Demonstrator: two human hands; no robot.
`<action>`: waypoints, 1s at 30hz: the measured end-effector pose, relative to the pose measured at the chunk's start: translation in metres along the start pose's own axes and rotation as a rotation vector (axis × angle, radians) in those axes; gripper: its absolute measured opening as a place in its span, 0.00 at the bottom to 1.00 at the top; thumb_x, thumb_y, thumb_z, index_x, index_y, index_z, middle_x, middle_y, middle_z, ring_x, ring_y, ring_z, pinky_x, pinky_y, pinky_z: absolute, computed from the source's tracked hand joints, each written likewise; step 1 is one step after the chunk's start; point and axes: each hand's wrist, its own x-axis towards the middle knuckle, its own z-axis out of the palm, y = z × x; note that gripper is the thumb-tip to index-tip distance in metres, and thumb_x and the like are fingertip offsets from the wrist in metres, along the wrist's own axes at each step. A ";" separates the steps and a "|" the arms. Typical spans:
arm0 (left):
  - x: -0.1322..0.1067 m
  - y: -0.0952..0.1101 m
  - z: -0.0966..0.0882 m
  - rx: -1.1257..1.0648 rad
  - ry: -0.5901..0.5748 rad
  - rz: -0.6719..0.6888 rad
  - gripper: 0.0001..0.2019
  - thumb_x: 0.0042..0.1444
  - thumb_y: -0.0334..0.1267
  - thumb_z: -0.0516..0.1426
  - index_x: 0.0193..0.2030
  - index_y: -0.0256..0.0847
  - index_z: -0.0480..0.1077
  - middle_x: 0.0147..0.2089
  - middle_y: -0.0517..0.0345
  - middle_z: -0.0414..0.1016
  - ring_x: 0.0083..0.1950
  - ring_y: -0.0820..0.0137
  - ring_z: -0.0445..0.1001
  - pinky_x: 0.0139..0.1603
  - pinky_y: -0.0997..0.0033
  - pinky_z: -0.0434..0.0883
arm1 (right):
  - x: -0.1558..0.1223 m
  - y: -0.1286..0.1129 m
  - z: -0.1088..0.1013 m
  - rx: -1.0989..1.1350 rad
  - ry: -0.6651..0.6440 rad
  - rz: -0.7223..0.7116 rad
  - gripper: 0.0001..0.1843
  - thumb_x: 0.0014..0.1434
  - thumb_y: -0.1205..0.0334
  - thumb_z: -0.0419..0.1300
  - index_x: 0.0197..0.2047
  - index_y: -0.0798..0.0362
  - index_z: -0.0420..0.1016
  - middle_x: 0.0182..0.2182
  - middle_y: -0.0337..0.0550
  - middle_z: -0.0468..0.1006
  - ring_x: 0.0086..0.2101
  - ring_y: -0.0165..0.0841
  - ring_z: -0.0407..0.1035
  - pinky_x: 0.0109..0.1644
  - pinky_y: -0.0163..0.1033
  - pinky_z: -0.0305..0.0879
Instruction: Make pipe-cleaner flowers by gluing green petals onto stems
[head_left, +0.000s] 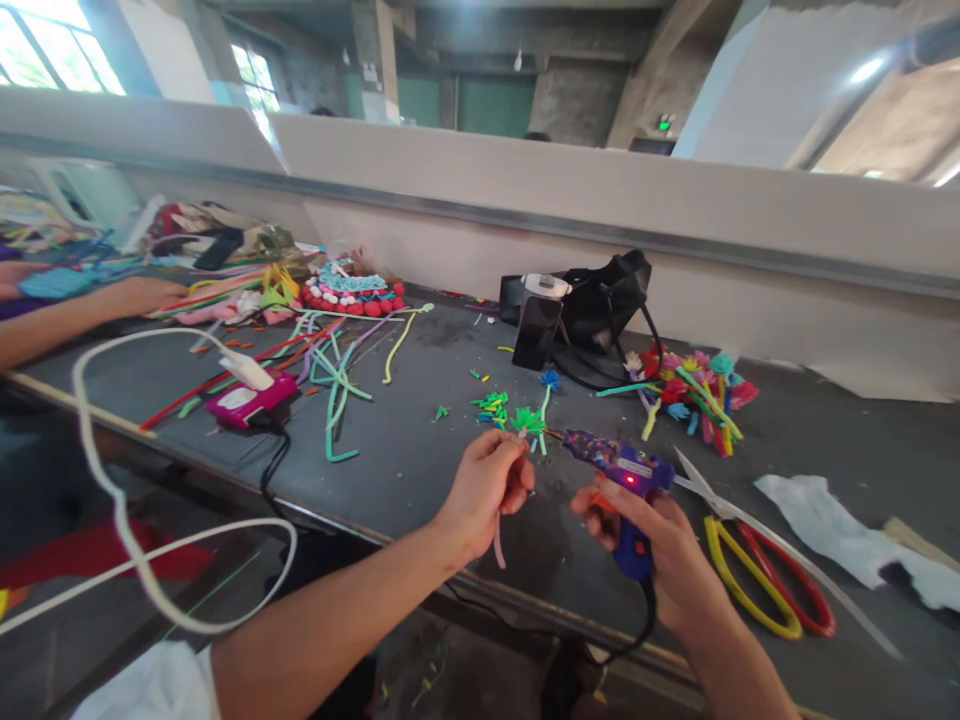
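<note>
My left hand [487, 490] is closed in a pinch on a thin pale pink pipe cleaner [499, 540], whose end hangs below my fingers. In my right hand [660, 540] is a purple glue gun [619, 465] with a red light lit; its nozzle points left, close to my left fingertips. Just beyond those fingertips is a green fringed flower [529, 420]; I cannot tell whether it touches them. Behind it stands a blue fringed flower [551, 380] on a pale green stem. Short green and yellow pieces [491, 408] lie in a small pile beside them.
Scissors [750, 560] with yellow and red handles lie at right, near white crumpled material [825, 520]. Colourful fringed flowers [697, 395], a black bag [607, 300] and a phone [536, 330] sit farther back. A magenta power strip [251, 400] is at left, near another person's arm [90, 315].
</note>
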 end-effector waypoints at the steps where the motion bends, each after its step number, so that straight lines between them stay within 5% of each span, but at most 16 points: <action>1: 0.000 0.001 -0.001 -0.004 0.001 0.007 0.06 0.53 0.37 0.56 0.29 0.40 0.62 0.18 0.65 0.65 0.12 0.81 0.54 0.14 0.78 0.45 | 0.002 -0.001 -0.003 0.061 -0.023 0.036 0.18 0.49 0.49 0.69 0.34 0.57 0.82 0.33 0.49 0.81 0.29 0.33 0.69 0.27 0.34 0.64; 4: 0.001 0.006 -0.005 -0.029 0.019 0.043 0.06 0.53 0.37 0.56 0.29 0.40 0.62 0.18 0.66 0.64 0.12 0.82 0.53 0.14 0.78 0.45 | 0.006 -0.004 -0.012 0.141 -0.030 0.111 0.17 0.45 0.55 0.72 0.36 0.56 0.82 0.36 0.48 0.81 0.34 0.35 0.71 0.31 0.35 0.68; 11: 0.005 0.019 -0.018 -0.079 0.071 0.127 0.08 0.52 0.38 0.58 0.30 0.40 0.62 0.18 0.66 0.64 0.13 0.81 0.55 0.15 0.78 0.47 | 0.020 -0.001 -0.035 -0.118 0.003 0.239 0.19 0.42 0.52 0.74 0.33 0.57 0.79 0.24 0.39 0.76 0.24 0.28 0.67 0.29 0.31 0.63; 21: 0.007 0.031 -0.032 -0.083 0.103 0.171 0.08 0.50 0.38 0.60 0.30 0.40 0.63 0.19 0.66 0.65 0.13 0.81 0.56 0.16 0.78 0.47 | 0.028 0.014 -0.048 -0.320 0.084 0.056 0.18 0.44 0.55 0.70 0.36 0.54 0.72 0.23 0.35 0.74 0.26 0.30 0.66 0.29 0.34 0.59; 30: 0.007 0.042 -0.043 -0.083 0.123 0.214 0.09 0.50 0.39 0.61 0.30 0.40 0.64 0.20 0.66 0.65 0.13 0.81 0.57 0.15 0.78 0.47 | 0.023 0.015 -0.041 -0.348 -0.081 0.155 0.18 0.49 0.52 0.66 0.39 0.55 0.72 0.26 0.39 0.78 0.25 0.28 0.67 0.30 0.33 0.61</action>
